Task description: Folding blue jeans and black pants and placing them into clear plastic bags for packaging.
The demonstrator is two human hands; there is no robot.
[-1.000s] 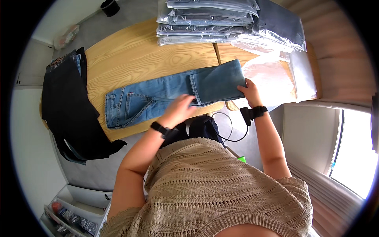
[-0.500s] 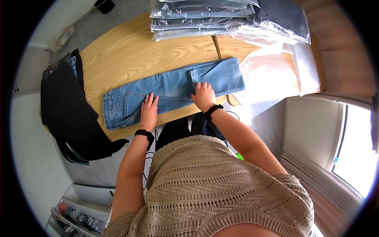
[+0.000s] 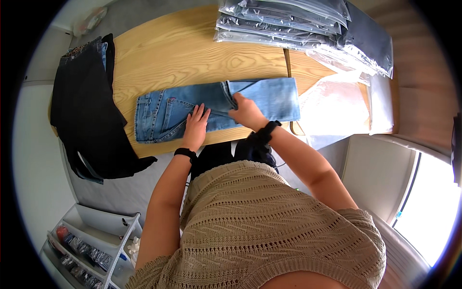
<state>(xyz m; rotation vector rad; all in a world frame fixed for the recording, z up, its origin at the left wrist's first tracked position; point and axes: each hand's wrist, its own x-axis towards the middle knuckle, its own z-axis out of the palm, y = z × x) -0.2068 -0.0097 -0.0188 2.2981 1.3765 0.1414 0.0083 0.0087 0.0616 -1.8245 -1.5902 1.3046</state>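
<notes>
A pair of blue jeans (image 3: 211, 94) lies lengthwise on the wooden table (image 3: 187, 53), its waistband to the left and one leg folded back over the other. My left hand (image 3: 196, 127) rests flat on the jeans beside the back pocket, fingers spread. Over the turned-back leg hem, my right hand (image 3: 247, 111) has its fingers curled around the edge of the denim, which lifts slightly there. The fingertips of that hand are partly hidden by the fabric.
Several dark garments (image 3: 84, 103) hang over the table's left end. At the back right stands a stack of clear-bagged clothes (image 3: 284, 26). Transparent plastic bags (image 3: 337, 98) lie right of the jeans. A white shelf (image 3: 98, 231) with packets stands at lower left.
My right hand has gone from lying on the jeans to gripping the leg hem, which has shifted a little left. My left hand stays flat on the denim. The view has turned slightly.
</notes>
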